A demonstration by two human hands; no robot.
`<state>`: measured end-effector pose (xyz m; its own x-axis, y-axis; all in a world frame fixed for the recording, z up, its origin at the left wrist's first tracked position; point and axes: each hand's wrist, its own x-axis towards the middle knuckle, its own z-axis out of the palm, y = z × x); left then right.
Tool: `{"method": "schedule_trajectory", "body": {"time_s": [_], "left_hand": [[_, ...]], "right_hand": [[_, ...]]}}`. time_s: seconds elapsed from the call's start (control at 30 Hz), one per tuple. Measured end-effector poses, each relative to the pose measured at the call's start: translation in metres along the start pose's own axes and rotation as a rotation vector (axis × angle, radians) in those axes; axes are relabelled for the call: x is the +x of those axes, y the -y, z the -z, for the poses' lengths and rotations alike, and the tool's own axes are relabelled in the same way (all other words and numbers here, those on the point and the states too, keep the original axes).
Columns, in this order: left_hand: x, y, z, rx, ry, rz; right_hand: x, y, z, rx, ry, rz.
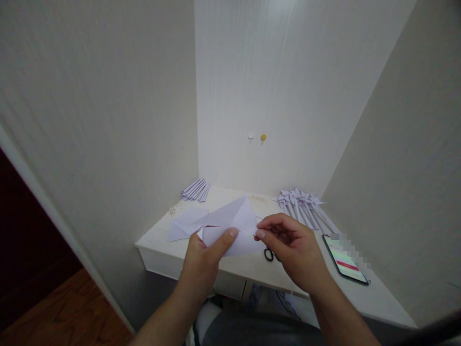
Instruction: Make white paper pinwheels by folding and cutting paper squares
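Note:
My left hand [207,254] grips a folded white paper sheet [247,216], with the thumb pressed on its front and the fingers behind it. The sheet is held above the table and has cut, loose flaps. At its right edge my right hand [290,242] is closed in a pinch of thumb and forefinger. A thin, tiny thing seems to be between those fingertips, too small to make out. Below the right hand, scissors [268,254] lie on the table, with one black handle loop showing. Behind the left hand lie more white paper pieces [183,223].
A bundle of rolled paper sticks [196,190] lies at the back left of the white table [158,240]. Several paper pinwheels on sticks [300,204] are piled at the back right. A phone [347,262] lies at the right. Two small hooks [263,138] are on the wall.

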<state>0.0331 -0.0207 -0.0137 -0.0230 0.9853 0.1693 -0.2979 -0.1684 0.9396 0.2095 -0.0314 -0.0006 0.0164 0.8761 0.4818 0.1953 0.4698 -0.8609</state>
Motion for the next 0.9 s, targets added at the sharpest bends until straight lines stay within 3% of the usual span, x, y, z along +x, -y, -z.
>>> {"method": "schedule_trajectory", "body": {"time_s": [0.37, 0.6, 0.8, 0.9], "left_hand": [[0.0, 0.001, -0.002, 0.021, -0.058, -0.004], [0.002, 0.001, 0.003, 0.042, -0.007, 0.024], [0.006, 0.005, 0.01, 0.144, 0.379, 0.194], [0.009, 0.008, 0.013, 0.216, 0.468, 0.187]], "right_hand": [[-0.001, 0.002, 0.0, -0.036, 0.032, 0.0], [-0.001, 0.003, 0.005, -0.033, 0.097, -0.047], [0.002, 0.005, 0.009, -0.001, 0.038, 0.033], [0.001, 0.006, 0.009, -0.126, 0.066, 0.017]]}}
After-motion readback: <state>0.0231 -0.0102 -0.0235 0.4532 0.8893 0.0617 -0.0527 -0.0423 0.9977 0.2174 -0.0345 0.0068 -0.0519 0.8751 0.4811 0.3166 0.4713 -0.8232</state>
